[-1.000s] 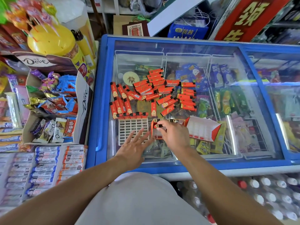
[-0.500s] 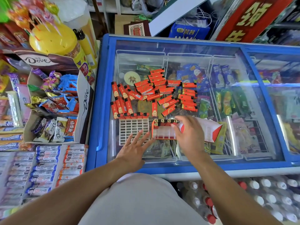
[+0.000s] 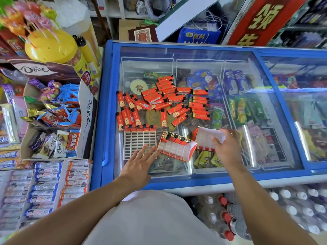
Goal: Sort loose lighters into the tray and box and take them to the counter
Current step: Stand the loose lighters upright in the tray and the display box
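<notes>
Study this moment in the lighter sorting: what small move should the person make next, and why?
Probably the right hand should let go of the box lid and pick a loose lighter from the pile; the tray and box each hold only one row, the remaining slots empty.

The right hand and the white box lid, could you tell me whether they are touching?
Touching. The head view shows the right hand with its fingers on the white box lid.

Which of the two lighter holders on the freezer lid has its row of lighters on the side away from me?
The white grid tray, left of the orange box: five lighters fill its far row.
</notes>
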`<state>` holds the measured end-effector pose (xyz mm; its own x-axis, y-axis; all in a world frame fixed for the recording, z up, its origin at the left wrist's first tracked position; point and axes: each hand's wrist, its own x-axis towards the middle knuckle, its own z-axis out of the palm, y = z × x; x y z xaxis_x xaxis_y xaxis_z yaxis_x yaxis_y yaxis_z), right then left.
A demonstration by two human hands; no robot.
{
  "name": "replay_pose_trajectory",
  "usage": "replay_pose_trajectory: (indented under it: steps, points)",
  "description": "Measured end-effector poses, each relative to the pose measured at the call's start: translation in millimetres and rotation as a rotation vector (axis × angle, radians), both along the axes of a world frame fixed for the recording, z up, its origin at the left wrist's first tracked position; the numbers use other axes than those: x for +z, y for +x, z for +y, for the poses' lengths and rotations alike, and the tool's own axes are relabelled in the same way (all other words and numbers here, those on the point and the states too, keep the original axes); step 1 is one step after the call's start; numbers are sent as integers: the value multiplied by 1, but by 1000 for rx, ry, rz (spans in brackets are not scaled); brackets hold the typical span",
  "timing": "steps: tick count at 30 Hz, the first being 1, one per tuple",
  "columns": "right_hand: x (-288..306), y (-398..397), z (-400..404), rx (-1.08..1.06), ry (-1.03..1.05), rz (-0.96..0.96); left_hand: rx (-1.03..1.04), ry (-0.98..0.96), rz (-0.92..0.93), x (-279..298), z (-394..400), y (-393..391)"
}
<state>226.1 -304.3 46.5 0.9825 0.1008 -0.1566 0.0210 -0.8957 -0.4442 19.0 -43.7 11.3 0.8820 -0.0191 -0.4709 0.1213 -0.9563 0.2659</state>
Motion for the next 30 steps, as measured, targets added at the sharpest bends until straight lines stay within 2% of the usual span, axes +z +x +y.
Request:
replay_pose_trajectory:
  steps: [6, 11, 15, 18, 20, 21, 24, 30]
  points:
    - [-4, -1, 15, 72, -18, -28, 27, 23, 0, -3, 7, -11]
    - [-6, 6, 23, 132, -22, -61, 122, -61, -64, 3, 7, -18]
    - [1, 16, 22, 158, -101, -102, 73, 14, -360, 6, 2, -12]
    - [14, 29, 21, 235, -143, 42, -147, -81, -544, 8, -12, 7]
    - [24, 37, 22, 303, -214, 179, -270, -53, -484, 6, -21, 22]
    - [26, 40, 21, 308, -237, 187, -307, -22, -423, 6, -24, 30]
    - [26, 48, 19, 257, -243, 117, -342, 73, -277, 13, -30, 52]
    - [19, 72, 13, 277, -197, 93, -326, 190, -161, 25, -37, 84]
